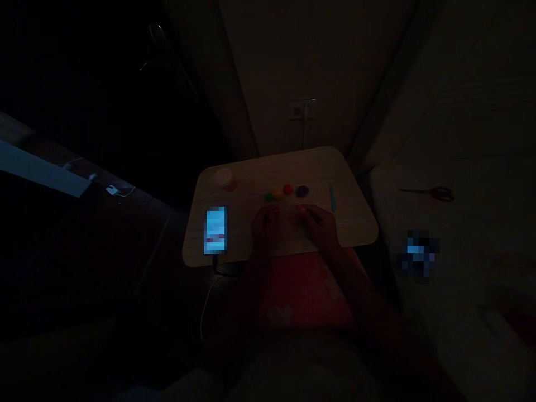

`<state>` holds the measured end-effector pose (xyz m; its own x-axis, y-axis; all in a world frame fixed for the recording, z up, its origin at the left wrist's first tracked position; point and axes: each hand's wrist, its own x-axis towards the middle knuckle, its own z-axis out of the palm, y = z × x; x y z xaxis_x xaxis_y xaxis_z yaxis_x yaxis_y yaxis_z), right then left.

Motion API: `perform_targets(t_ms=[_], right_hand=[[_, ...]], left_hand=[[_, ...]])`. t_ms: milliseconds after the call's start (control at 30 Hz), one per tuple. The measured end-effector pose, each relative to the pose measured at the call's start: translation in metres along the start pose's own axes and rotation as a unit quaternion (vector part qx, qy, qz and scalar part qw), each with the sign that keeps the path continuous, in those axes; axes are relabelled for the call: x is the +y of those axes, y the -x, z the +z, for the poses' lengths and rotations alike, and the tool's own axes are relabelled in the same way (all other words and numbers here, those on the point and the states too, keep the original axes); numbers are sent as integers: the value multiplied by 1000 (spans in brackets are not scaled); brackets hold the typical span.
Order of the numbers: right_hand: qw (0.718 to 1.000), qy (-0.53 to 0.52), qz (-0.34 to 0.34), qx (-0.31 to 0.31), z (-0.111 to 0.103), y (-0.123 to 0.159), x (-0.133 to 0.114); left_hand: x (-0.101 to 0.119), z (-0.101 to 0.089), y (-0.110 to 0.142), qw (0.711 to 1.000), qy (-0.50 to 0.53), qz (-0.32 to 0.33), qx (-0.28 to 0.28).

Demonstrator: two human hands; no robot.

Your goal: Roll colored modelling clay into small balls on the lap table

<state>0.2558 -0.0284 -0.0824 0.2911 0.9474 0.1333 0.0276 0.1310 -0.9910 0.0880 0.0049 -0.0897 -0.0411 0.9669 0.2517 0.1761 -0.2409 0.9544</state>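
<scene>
The picture is very dark. My left hand (pixel 263 224) is over the middle of a small wooden table (pixel 247 240), its fingers curled; whatever may be in them is hidden. To its right, my right hand (pixel 319 224) has its fingers pinched together, with a reddish spot at the tips that I cannot make out. Just beyond my hands lie small coloured lumps in a row: a green lump (pixel 268 197), an orange lump (pixel 278 194), a red lump (pixel 288 190) and a purple lump (pixel 302 191). A teal stick (pixel 332 197) lies right of my right hand.
A lit phone (pixel 215 230) lies at the table's left, with a cable (pixel 205 307) below it. Behind it stands a pale round container (pixel 226 180). Scissors (pixel 438 194) and a blurred bright item (pixel 416 251) lie on the pale surface at right. A wall socket (pixel 301 109) is behind.
</scene>
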Motion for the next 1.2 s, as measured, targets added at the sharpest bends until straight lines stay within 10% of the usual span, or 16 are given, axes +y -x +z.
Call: perform_targets(t_ms=[533, 800, 1200], right_hand=[[999, -17, 36, -34, -1, 0, 13], [996, -3, -37, -78, -5, -4, 10], [985, -31, -45, -161, -12, -9, 9]], left_hand=[[-4, 3, 7, 942, -323, 92, 9], [12, 0, 9, 924, -244, 286, -64], [9, -2, 7, 935, -145, 294, -135]])
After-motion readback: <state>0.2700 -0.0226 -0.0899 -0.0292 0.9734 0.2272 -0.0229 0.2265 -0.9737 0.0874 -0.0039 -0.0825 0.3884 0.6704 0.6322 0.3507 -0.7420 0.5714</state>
